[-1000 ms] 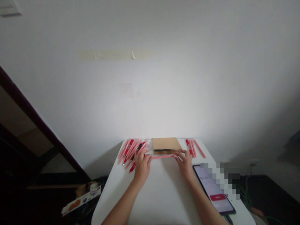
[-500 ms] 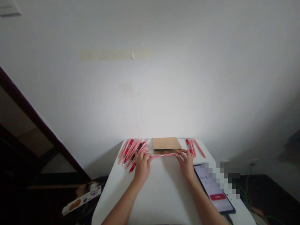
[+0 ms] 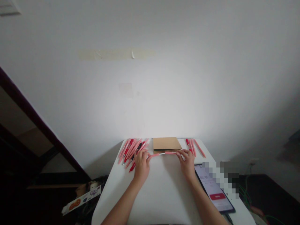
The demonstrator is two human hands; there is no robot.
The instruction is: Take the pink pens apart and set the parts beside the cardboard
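Both hands hold one pink pen [image 3: 162,153] level above the white table [image 3: 164,193]. My left hand [image 3: 141,164] pinches its left end and my right hand [image 3: 187,162] pinches its right end. A pale gap shows near the pen's middle, where its two halves sit slightly apart. Just behind the pen lies a flat brown cardboard box [image 3: 166,143]. A heap of pink and red pens [image 3: 131,150] lies to the left of my left hand. A few pink and red pens [image 3: 194,147] lie in a row behind my right hand.
A phone [image 3: 214,189] with a lit screen and a red button lies on the table by my right forearm. The white wall rises right behind the table. A printed box [image 3: 81,200] lies on the dark floor to the left, and cables trail at the lower right.
The pen's two halves have drawn slightly apart, showing a pale gap near the middle. Both hands have stayed in place at its ends.
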